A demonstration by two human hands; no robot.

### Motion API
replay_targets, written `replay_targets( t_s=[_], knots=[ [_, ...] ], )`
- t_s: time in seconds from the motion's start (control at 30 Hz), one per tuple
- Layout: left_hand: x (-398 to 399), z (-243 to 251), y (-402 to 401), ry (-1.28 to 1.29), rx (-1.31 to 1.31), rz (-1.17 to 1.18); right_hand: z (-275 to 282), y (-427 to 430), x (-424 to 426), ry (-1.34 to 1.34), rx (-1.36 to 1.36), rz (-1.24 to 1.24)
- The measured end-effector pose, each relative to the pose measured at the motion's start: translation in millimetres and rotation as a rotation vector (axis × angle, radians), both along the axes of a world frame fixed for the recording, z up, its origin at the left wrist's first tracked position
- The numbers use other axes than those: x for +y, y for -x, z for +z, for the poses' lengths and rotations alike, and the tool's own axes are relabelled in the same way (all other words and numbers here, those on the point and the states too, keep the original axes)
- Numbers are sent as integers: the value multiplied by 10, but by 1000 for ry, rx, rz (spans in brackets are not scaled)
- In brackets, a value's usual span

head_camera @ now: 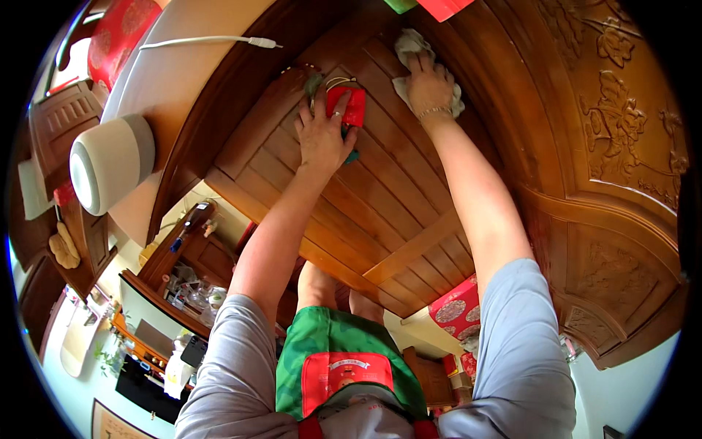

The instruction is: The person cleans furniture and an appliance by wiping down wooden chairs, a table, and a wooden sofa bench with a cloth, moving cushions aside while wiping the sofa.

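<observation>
My left hand point(323, 134) lies on a brown wooden slatted bench seat point(378, 181), its fingers spread over a small red pouch point(354, 105) and a pale looped cord. Small dark green items show beside and below that hand; what they are I cannot tell. Farther right, near the carved wooden backrest point(548, 110), my right hand point(430, 90) presses on a crumpled whitish cloth point(412, 45), which bunches out past the fingertips and at both sides of the hand. Whether the left fingers grip the pouch or only rest on it is not plain.
To the left, a wooden ledge point(192, 19) carries a white cable point(211, 39) and a white cylindrical speaker point(112, 164). Red and green items point(445, 6) stand at the top edge. A red patterned cushion or box point(455, 310) is low on the right. Cluttered shelving is at lower left.
</observation>
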State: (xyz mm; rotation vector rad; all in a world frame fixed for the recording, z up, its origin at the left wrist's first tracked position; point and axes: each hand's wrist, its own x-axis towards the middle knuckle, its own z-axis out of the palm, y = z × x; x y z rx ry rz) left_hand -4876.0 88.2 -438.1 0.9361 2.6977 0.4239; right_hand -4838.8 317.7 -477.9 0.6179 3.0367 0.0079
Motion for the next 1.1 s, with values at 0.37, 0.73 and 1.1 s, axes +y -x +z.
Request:
replay_targets(
  t_s=[0.37, 0.73, 1.1],
  knots=[
    [-94, -11, 36, 137, -47, -28, 758, -798, -81, 341, -528, -532],
    [-139, 435, 116, 447, -195, -220, 668, 14, -102, 457, -420, -15],
    [-55, 267, 275, 211, -199, -179, 367, -871, -93, 375, -127, -311]
  ],
)
